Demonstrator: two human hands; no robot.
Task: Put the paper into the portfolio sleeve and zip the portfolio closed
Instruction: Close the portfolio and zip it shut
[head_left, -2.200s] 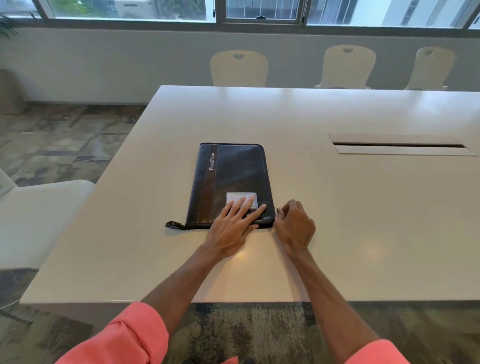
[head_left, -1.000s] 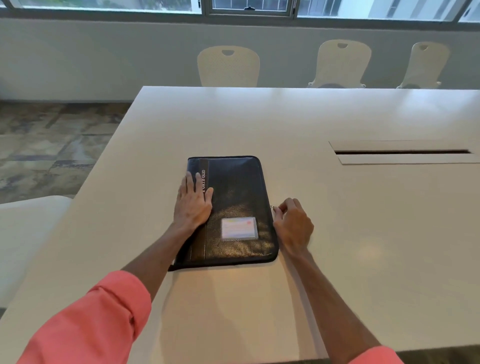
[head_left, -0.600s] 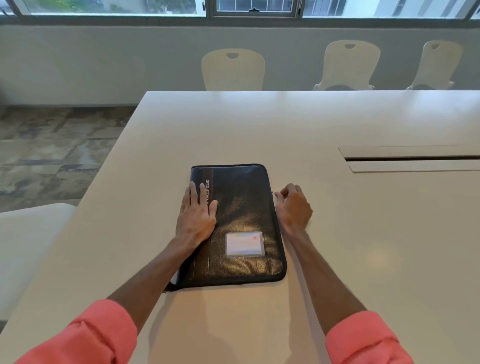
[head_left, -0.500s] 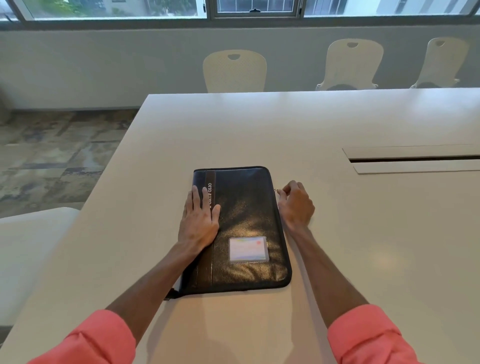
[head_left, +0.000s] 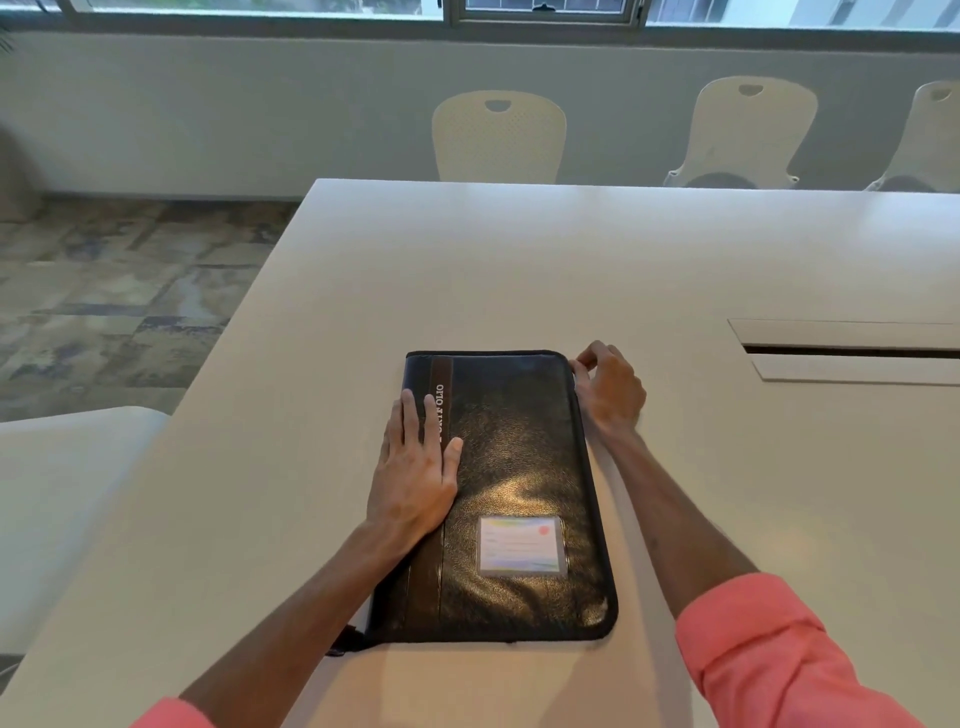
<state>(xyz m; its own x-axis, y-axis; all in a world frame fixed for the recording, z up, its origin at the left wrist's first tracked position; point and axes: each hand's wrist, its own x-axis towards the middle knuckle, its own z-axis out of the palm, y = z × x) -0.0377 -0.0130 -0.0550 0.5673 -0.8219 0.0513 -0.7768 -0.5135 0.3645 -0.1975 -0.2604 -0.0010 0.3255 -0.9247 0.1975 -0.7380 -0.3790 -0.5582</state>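
We see the portfolio (head_left: 519, 483) lying flat and closed on the white surface (head_left: 675, 249), spine to the left, card window near its front edge. Left hand (head_left: 415, 467) lies flat on the spine strip, fingers spread open, holding nothing. Right hand (head_left: 608, 389) sits at the far right corner, fingers pinched at the zipper edge (the pull itself is too small for us to make out). Paper isn't visible. Both sleeves are pink.

The right hand (head_left: 609, 391) has slid up the portfolio (head_left: 519, 467) edge to its far corner.
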